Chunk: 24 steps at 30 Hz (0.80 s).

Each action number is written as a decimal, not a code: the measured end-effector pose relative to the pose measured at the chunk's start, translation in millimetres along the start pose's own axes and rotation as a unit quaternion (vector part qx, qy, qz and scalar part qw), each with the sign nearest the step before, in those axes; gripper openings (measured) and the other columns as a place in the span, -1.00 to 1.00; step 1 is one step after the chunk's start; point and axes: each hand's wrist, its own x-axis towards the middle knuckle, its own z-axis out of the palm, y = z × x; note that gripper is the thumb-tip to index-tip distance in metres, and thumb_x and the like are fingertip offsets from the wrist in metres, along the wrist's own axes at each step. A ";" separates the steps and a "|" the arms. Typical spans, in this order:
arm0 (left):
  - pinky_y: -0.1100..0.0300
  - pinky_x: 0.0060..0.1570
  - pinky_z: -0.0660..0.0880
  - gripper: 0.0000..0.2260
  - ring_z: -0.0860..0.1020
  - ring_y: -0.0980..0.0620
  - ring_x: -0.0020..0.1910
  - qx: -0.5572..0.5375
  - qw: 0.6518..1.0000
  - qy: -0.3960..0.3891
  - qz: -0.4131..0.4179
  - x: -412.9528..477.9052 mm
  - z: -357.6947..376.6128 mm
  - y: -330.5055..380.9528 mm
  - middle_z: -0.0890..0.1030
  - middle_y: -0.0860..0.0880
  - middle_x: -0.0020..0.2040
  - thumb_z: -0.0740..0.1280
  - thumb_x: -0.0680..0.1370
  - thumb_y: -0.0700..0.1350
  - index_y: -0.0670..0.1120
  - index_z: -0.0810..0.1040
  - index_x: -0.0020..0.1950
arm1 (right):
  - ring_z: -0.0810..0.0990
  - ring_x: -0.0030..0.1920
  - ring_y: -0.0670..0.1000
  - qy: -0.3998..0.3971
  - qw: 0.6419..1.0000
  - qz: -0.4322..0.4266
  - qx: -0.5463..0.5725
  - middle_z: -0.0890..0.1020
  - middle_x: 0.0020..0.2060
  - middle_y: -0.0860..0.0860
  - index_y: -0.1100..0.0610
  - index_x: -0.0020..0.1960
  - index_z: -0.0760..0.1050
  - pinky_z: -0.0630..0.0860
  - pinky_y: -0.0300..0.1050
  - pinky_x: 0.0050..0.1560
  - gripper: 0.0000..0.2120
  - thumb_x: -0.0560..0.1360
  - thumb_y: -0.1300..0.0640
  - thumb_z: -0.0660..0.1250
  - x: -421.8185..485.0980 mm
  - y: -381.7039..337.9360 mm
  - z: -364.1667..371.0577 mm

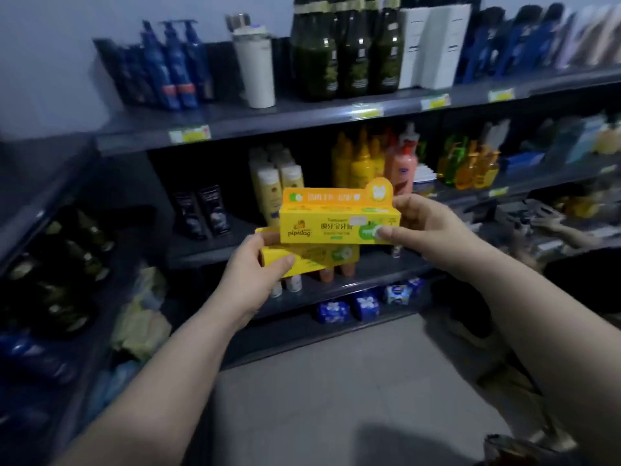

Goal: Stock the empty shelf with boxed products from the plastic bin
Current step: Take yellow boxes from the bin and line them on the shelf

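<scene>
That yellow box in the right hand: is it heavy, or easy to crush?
Probably light: the right hand pinches the upper yellow box by one end. Likely stiff cardboard, as it juts out straight. Its flat sides suggest no rolling.

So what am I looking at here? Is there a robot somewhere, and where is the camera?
There is no robot. These are a person's two bare hands, filmed by a camera worn on their head that looks forward and down. The right hand pinches one end of a yellow toothpaste box. The left hand grips a second yellow box just below it. Behind them are dark shop shelves holding dark green bottles and yellow bottles.
</scene>
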 end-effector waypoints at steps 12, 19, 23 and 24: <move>0.24 -0.26 0.47 -0.68 0.50 0.25 -0.30 0.047 0.941 0.335 0.012 -131.2 -139.5 8.5 0.51 0.05 -0.12 0.25 0.58 -0.29 0.10 0.33 0.17 | 0.63 0.00 0.02 -0.218 0.964 -0.113 0.102 0.65 -0.01 0.14 0.13 0.16 0.49 0.55 -0.10 0.03 -0.57 0.35 0.01 0.42 63.2 -53.5 161.4; 0.32 0.02 0.44 -0.38 0.52 0.26 -0.01 0.098 0.871 0.481 -0.008 -250.9 -159.3 35.4 0.48 0.16 0.09 0.29 0.56 -0.25 0.22 0.08 0.44 | 0.60 -0.14 -0.15 -0.345 0.904 -0.168 0.186 0.65 -0.17 -0.04 0.02 0.07 0.52 0.52 -0.33 -0.08 -0.54 0.26 -0.14 0.49 36.9 -105.3 252.6; 0.17 0.20 0.41 -0.36 0.48 0.21 0.13 0.124 0.824 0.552 -0.038 -324.5 -158.7 48.2 0.44 0.22 0.16 0.29 0.57 -0.21 0.13 0.04 0.51 | 0.60 -0.14 -0.14 -0.408 0.868 -0.191 0.206 0.59 -0.13 0.09 -0.02 0.06 0.53 0.53 -0.29 -0.01 -0.34 0.10 -0.36 0.52 0.8 -130.1 301.6; 0.14 0.22 0.42 -0.38 0.48 0.19 0.14 0.129 0.812 0.567 -0.047 -343.7 -159.0 51.4 0.45 0.20 0.16 0.29 0.57 -0.21 0.12 0.06 0.50 | 0.60 -0.15 -0.14 -0.423 0.859 -0.196 0.210 0.57 -0.12 0.12 -0.03 0.06 0.52 0.53 -0.30 -0.03 -0.33 0.09 -0.38 0.51 -10.3 -137.8 313.4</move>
